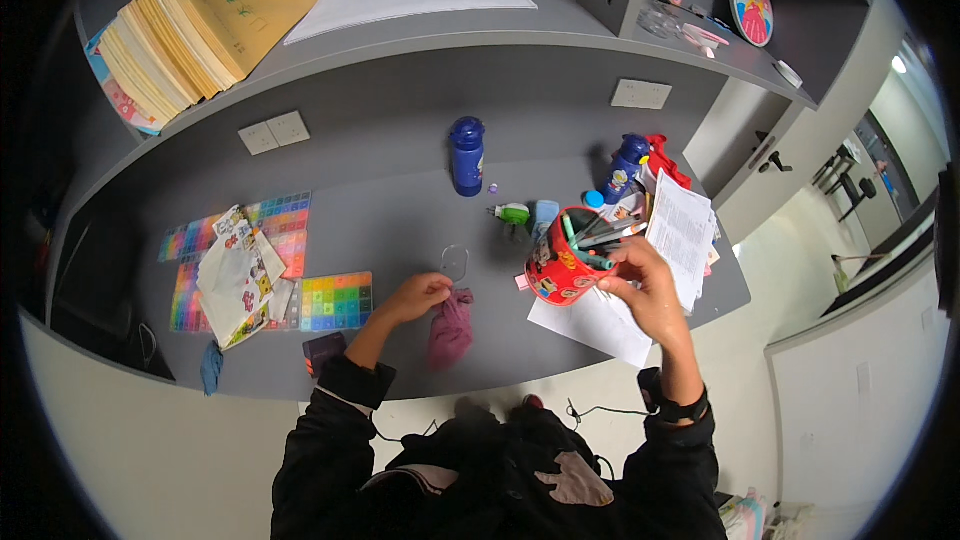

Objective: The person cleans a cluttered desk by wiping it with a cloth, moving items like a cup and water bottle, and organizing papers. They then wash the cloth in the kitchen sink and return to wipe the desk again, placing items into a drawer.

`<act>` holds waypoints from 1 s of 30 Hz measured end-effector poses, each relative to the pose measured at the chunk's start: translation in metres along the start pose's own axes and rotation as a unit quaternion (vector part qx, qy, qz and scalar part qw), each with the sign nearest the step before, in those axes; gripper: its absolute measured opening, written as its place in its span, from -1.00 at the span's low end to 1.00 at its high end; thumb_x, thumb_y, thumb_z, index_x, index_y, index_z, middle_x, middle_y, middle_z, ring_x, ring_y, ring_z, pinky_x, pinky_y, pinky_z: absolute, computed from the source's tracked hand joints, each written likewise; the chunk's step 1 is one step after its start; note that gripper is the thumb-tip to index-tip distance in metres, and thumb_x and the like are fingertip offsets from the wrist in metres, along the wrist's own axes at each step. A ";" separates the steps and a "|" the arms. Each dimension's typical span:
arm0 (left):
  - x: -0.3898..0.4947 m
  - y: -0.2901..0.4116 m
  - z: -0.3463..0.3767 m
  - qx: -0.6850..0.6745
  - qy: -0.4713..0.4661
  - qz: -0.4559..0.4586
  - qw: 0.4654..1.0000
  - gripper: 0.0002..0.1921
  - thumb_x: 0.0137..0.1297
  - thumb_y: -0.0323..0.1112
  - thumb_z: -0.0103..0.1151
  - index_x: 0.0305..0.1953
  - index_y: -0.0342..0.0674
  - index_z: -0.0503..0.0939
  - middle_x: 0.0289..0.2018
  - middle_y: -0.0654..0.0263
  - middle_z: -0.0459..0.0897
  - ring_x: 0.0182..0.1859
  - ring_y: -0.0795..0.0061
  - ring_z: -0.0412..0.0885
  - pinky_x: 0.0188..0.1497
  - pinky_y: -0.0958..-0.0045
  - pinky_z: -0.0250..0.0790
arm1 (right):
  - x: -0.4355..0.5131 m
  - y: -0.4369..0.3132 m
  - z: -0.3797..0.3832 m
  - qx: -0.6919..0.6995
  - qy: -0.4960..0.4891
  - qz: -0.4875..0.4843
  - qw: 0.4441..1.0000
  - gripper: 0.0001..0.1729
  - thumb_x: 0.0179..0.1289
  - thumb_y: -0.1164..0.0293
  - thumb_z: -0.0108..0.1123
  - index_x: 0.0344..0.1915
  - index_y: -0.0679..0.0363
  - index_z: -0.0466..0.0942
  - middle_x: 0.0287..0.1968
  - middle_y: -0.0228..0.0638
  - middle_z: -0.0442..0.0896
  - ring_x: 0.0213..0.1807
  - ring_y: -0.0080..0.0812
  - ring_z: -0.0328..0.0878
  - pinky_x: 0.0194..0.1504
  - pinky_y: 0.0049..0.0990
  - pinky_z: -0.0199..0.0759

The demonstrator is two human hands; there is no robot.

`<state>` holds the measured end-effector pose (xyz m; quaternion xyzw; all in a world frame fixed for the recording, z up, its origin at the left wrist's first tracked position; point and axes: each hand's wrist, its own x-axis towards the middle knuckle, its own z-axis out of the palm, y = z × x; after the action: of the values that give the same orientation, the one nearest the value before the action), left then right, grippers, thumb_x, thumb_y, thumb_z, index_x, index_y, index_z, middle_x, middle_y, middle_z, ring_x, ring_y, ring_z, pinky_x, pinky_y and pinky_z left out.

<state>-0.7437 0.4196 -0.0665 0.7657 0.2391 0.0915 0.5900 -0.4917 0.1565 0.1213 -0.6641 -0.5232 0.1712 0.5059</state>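
My left hand (417, 301) pinches the top of a crumpled dark pink cloth (451, 331) over the front part of the grey desk (405, 232). Just beyond those fingertips is a clear, rounded plastic piece (454, 262); whether they touch it I cannot tell. My right hand (641, 289) grips the rim of a red cartoon-printed pen cup (556, 270), its thumb outside. Several pens and markers (604, 234) stick out of the cup, which tilts to the right. Under and beside it lie white paper sheets (600, 331).
Two blue bottles (468, 157) (624, 172) stand toward the back. A green plug-like gadget (513, 214) is left of the cup. Printed papers (681, 232) pile up at the right. Colourful grid trays (336, 301) and envelopes (238, 277) lie left. A shelf (450, 28) overhangs the desk's back.
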 end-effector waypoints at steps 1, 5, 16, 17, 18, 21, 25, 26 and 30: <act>0.003 -0.003 -0.004 -0.016 -0.015 -0.010 1.000 -0.71 0.31 -0.31 0.07 -0.03 -0.35 0.49 -0.20 0.19 0.63 -0.13 0.46 0.58 -0.07 0.47 0.42 | -0.001 -0.013 -0.004 -0.007 0.005 -0.009 1.000 -0.70 0.00 0.54 0.36 -0.27 0.32 0.44 -0.23 -0.32 0.42 -0.27 -0.48 0.49 -0.24 -0.54 0.41; 0.009 -0.013 -0.016 -0.006 -0.041 -0.003 0.999 -0.70 0.30 -0.30 0.08 -0.03 -0.37 0.50 -0.20 0.20 0.63 -0.14 0.46 0.58 -0.09 0.47 0.41 | 0.005 -0.074 -0.022 -0.005 0.027 -0.018 0.999 -0.71 0.01 0.54 0.35 -0.26 0.31 0.44 -0.18 -0.34 0.43 -0.23 -0.50 0.51 -0.18 -0.52 0.43; -0.009 -0.030 -0.023 0.087 -0.037 -0.013 0.995 -0.67 0.28 -0.23 0.10 -0.04 -0.34 0.52 -0.20 0.15 0.66 -0.12 0.39 0.60 -0.04 0.40 0.40 | 0.160 -0.224 -0.068 -0.233 0.032 -0.216 0.948 -0.47 0.12 -0.02 0.27 -0.20 0.24 0.50 -0.29 -0.33 0.60 -0.28 -0.53 0.53 -0.15 -0.54 0.40; -0.011 -0.030 -0.023 0.073 -0.032 -0.020 0.997 -0.67 0.28 -0.23 0.11 -0.04 -0.34 0.52 -0.19 0.15 0.65 -0.12 0.39 0.60 -0.04 0.40 0.40 | 0.183 -0.228 -0.068 -0.225 0.016 -0.228 0.947 -0.45 0.14 -0.02 0.26 -0.17 0.26 0.49 -0.29 -0.31 0.59 -0.25 -0.50 0.55 -0.12 -0.53 0.44; -0.014 -0.030 -0.023 0.084 -0.023 -0.013 0.996 -0.67 0.27 -0.23 0.11 -0.05 -0.33 0.52 -0.19 0.14 0.65 -0.12 0.38 0.60 -0.04 0.40 0.40 | 0.211 -0.230 -0.064 -0.237 0.032 -0.212 0.948 -0.45 0.15 0.01 0.26 -0.12 0.28 0.49 -0.26 -0.28 0.60 -0.24 -0.51 0.57 -0.11 -0.55 0.47; -0.022 -0.034 -0.027 0.097 0.010 -0.001 0.995 -0.67 0.27 -0.22 0.12 -0.05 -0.33 0.52 -0.18 0.13 0.65 -0.12 0.35 0.60 -0.04 0.39 0.40 | 0.280 -0.228 -0.054 -0.271 0.033 -0.150 0.950 -0.50 0.15 0.20 0.31 -0.05 0.36 0.49 -0.28 -0.22 0.61 -0.34 -0.54 0.59 -0.27 -0.60 0.55; -0.036 -0.046 -0.031 0.079 0.047 0.007 0.996 -0.67 0.26 -0.21 0.14 -0.07 -0.32 0.53 -0.18 0.12 0.65 -0.13 0.33 0.60 -0.06 0.39 0.41 | 0.347 -0.203 -0.038 -0.280 0.118 -0.102 0.947 -0.64 0.01 0.28 0.40 -0.31 0.35 0.59 -0.48 -0.24 0.62 -0.51 -0.42 0.61 -0.50 -0.50 0.55; -0.039 -0.049 -0.031 0.070 0.056 0.003 0.996 -0.67 0.26 -0.21 0.14 -0.07 -0.32 0.53 -0.18 0.12 0.65 -0.13 0.32 0.60 -0.06 0.38 0.41 | 0.362 -0.198 -0.037 -0.311 0.102 -0.065 0.943 -0.63 0.05 0.30 0.37 -0.23 0.36 0.57 -0.42 -0.22 0.62 -0.48 -0.41 0.61 -0.48 -0.50 0.56; -0.050 -0.057 -0.029 0.077 0.091 0.003 0.993 -0.68 0.26 -0.19 0.12 -0.08 -0.30 0.54 -0.17 0.10 0.64 -0.12 0.29 0.61 -0.05 0.36 0.41 | 0.405 -0.178 -0.027 -0.381 0.102 0.026 0.918 -0.64 0.01 0.33 0.37 -0.28 0.40 0.57 -0.41 -0.17 0.61 -0.49 -0.29 0.61 -0.55 -0.44 0.56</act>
<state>-0.8144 0.4312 -0.1056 0.7983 0.2958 0.1440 0.5045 -0.4049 0.4844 0.4064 -0.8340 -0.4770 -0.0966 0.2600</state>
